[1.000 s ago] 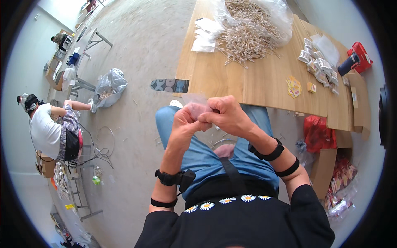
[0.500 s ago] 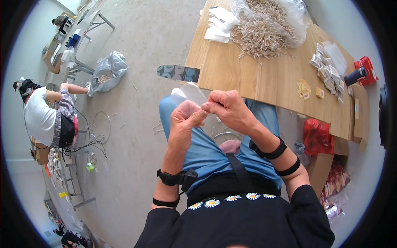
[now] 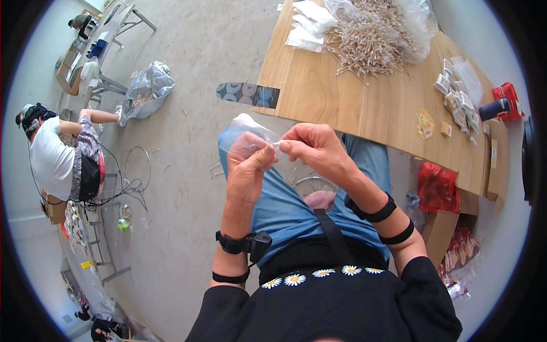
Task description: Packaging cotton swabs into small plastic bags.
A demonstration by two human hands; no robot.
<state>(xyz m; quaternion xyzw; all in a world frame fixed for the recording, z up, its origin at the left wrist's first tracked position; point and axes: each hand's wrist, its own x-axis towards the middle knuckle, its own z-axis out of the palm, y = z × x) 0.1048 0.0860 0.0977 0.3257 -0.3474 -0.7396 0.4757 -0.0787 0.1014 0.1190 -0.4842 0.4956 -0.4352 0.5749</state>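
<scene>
A clear plastic bag (image 3: 242,126) hangs over the fingers of my left hand (image 3: 249,162), which is raised above my left thigh. Its thumb and fingers are pinched together on the bag's edge. My right hand (image 3: 313,148) faces it, thumb and forefinger pinching the near corner of the same bag. A short twist of plastic stretches between the two pinches. Something pale seems to lie in the far end of the bag, too blurred to name. Both hands are apart from the wooden table (image 3: 342,97) beyond them.
Cotton swabs (image 3: 376,43) are heaped on the table beside white packets (image 3: 310,25). Small packs (image 3: 458,102), yellow cards (image 3: 425,124) and a dark bottle (image 3: 494,108) lie to the right. A red bag (image 3: 437,187) is below. Another person (image 3: 57,154) sits at left.
My hands have drawn slightly apart, and a twist of plastic now shows between the fingertips. The view has shifted a little; the bag still covers my left fingers.
</scene>
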